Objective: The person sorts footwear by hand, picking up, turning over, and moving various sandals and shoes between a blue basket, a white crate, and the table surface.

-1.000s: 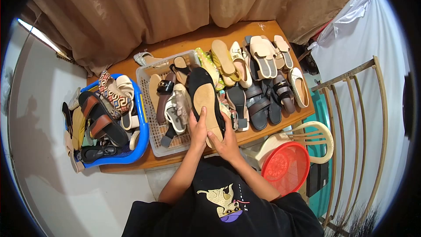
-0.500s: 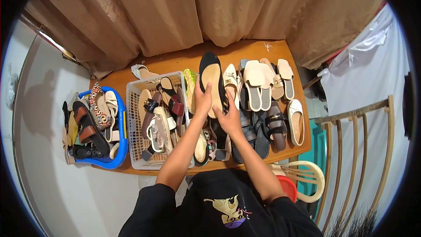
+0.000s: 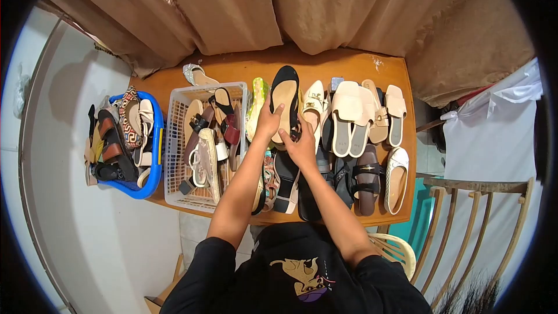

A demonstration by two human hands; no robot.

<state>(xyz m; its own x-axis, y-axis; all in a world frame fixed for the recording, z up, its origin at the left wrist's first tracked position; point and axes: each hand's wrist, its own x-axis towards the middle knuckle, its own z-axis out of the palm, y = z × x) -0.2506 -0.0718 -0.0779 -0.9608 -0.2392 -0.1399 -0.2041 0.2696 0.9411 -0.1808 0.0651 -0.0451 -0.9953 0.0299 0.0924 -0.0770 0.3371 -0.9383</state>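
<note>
A black shoe with a tan insole [image 3: 285, 102] is held upright over the middle of the wooden table, toe away from me. My left hand [image 3: 269, 122] grips its left side, thumb on the insole. On its right side, near the heel, my right hand [image 3: 300, 144] is closed round it. A green patterned shoe [image 3: 256, 107] lies to the left of it, and a white pointed shoe [image 3: 313, 107] to the right. Beige slides [image 3: 347, 104] are further right.
A white basket [image 3: 174, 139] and a blue basket [image 3: 156, 151], both with several shoes, stand at the left. More shoes line the wooden table [image 3: 232, 65], including a white woven flat [image 3: 397, 177]. Chair [image 3: 407, 250] and wooden rack [image 3: 459, 185] are at the right.
The view has shifted slightly, so the table and shoes appear displaced. Both hands still hold the black shoe, and my right hand sits a little closer round its side.
</note>
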